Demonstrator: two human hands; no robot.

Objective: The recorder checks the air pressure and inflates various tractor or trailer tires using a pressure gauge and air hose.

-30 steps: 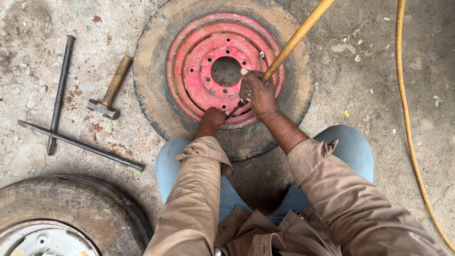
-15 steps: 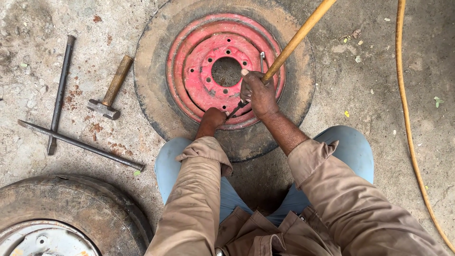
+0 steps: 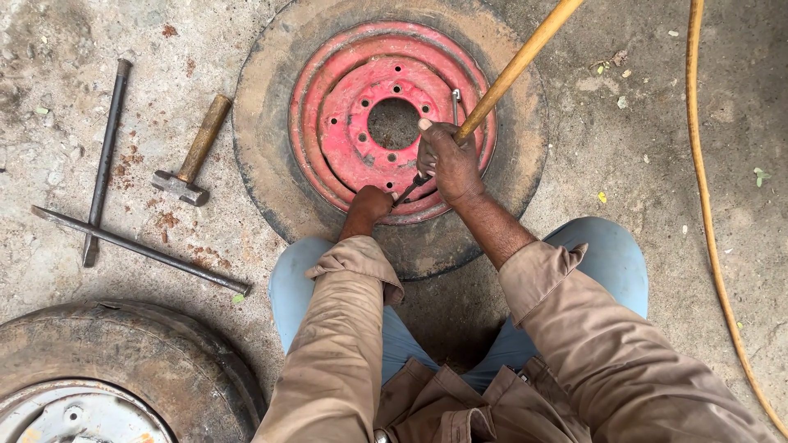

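Tyre repair workshop, floor-level work area. Evidence: stained, rust-flecked concrete floor (image 3: 640, 148); dusty tyre on red steel rim (image 3: 386, 123); second tyre with grey rim (image 3: 123, 369); sledgehammer (image 3: 193, 156); two iron pry bars (image 3: 103, 156); yellow hose (image 3: 710, 205).

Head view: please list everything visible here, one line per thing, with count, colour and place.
dusty tyre with red steel rim: one, brown and red, lying flat at top centre.
wooden tool handle: one, yellow-tan, slanting from the rim to the top right.
short-handled sledgehammer: one, grey head, wooden handle, left of the tyre.
long steel bars: two, dark grey, crossed on the concrete at left.
second tyre with silver rim: one, bottom left corner.
yellow hose: one, along the right edge.
left hand: on the rim's near edge.
right hand: gripping the wooden handle.
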